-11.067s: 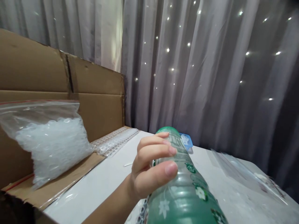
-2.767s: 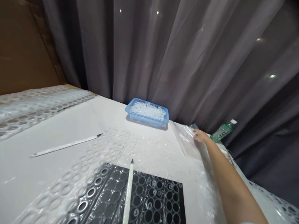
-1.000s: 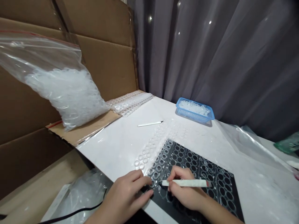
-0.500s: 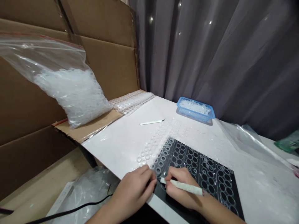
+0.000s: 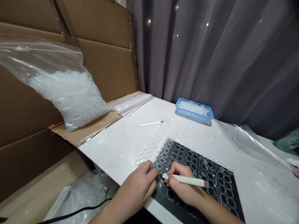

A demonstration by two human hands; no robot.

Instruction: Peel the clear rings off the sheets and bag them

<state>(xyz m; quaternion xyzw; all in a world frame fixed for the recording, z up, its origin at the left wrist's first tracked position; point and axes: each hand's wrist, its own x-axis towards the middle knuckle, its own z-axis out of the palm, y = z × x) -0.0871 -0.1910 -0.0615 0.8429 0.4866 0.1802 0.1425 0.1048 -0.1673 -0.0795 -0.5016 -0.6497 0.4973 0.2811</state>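
Note:
In my right hand (image 5: pixel 183 183) is a white pen-shaped tool (image 5: pixel 189 180), pinched between thumb and fingers. Its narrow end points left towards my left hand; its tip is too small to make out. My left hand (image 5: pixel 142 180) rests at the left edge of a black mat (image 5: pixel 161 199), fingers closed together. Whatever is between those fingertips is hidden. Clear film with rows of round rings (image 5: pixel 191 158) covers most of the mat, and both hands are over its lower left part.
Loose clear rings (image 5: pixel 149 149) lie left of the mat. Beyond are another pen-shaped tool (image 5: pixel 150 124) and a blue basket (image 5: pixel 195 116) of clear pieces. A large zip bag (image 5: pixel 72 96) of rings leans at left. Clear plastic film (image 5: pixel 247 140) lies right.
Both hands have shifted slightly up the mat's left edge. The white tool now lies at a flatter angle, still in my right hand. The view has tilted a little.

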